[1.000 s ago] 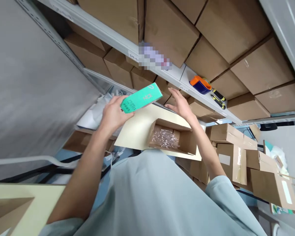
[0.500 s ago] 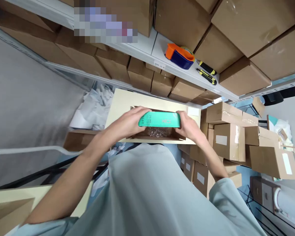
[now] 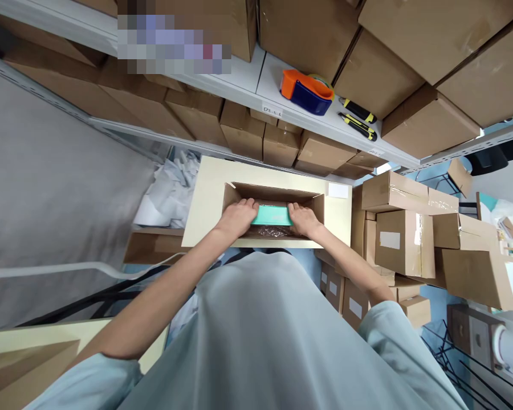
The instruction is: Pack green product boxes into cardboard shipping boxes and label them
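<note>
An uncovered cardboard carton [image 3: 277, 190] lies on the cream tabletop [image 3: 209, 188] in front of me. Inside it is a green box [image 3: 273, 215], held at its two ends. My left hand [image 3: 239, 216] is closed on the left end, and my right hand [image 3: 303, 220] grips the right end. Both hands reach down within the carton's walls. Clear bubble wrap [image 3: 273, 231] shows on the carton's near side, beside the green box. Whether the box rests on the bottom is hidden.
Over the table's far side runs a shelf with an orange and blue tape dispenser [image 3: 308, 94] and utility knives [image 3: 358, 126]. Cardboard boxes [image 3: 404, 242] are stacked at the right. Crumpled white paper [image 3: 169, 191] lies at the left, above a white cable [image 3: 111, 270].
Both hands have lowered the green box from above the carton to inside it. The box now looks smaller and farther down, and the carton's walls show more.
</note>
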`<state>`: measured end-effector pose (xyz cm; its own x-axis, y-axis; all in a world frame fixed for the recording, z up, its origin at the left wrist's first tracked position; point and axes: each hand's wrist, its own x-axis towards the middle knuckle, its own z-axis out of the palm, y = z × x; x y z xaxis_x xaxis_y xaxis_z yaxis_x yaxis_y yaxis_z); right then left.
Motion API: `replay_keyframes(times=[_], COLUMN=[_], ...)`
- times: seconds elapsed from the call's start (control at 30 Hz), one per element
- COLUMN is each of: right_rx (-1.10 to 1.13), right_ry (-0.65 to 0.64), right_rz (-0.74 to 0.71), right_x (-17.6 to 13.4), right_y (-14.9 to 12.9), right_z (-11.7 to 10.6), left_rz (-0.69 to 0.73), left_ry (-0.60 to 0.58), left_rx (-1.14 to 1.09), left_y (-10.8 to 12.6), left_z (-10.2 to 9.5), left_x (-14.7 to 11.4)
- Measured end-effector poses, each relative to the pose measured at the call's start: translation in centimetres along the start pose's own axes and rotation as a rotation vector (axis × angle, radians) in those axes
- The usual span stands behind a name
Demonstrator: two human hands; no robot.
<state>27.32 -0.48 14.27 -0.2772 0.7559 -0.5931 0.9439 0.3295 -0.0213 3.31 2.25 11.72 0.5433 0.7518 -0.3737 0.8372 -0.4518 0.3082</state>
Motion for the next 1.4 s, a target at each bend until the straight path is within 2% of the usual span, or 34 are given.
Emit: replay_keyframes(times=[0.13,0.23,0.33,0.43,0.53,0.63,0.77,0.9,1.07,1.23,1.4], right_rx=[0.035,0.08,0.177,0.311,0.426,0.509,0.604,0.638,0.601,0.566,0.531], right_ry=[-0.03,-0.01,0.099,0.266,0.408,0.476,0.455,0.45,0.445,0.473,0.476], right_rz=[0.003,-0.002,0.031,0.106,0.247,0.373,0.462,0.452,0.423,0.317,0.097], right_x=[-0.3,-1.5,-3.9,-7.0,-9.6,-10.8,-10.9,-10.3,-10.0,-9.4,-6.3], right_y=[-0.1,0.6,2.2,4.3,6.1,6.9,6.8,6.6,6.8,6.7,4.7], right_z=[-0.1,-0.6,-1.1,-0.9,0.0,1.4,3.2,4.1,3.4,1.2,-2.4], left_rz=[-0.01,0.011,-0.017,-0.118,-0.245,-0.34,-0.459,-0.557,-0.627,-0.778,-0.993], left_ry=[0.027,0.116,0.281,0.436,0.51,0.496,0.419,0.353,0.274,0.294,0.398], left_rx=[-0.024,-0.025,-0.145,-0.253,-0.286,-0.295,-0.3,-0.244,-0.176,-0.203,-0.311], left_y=[0.5,0.2,-0.3,-0.8,-1.2,-1.5,-1.4,-0.7,0.2,0.7,2.0], left_z=[-0.2,-1.1,-2.1,-2.7,-2.5,-1.8,-1.1,-1.1,-2.0,-2.5,-2.5], left_x=[-0.4,-1.6,-3.6,-5.8,-7.2,-7.6,-7.3,-7.0,-7.7,-11.5,-18.7])
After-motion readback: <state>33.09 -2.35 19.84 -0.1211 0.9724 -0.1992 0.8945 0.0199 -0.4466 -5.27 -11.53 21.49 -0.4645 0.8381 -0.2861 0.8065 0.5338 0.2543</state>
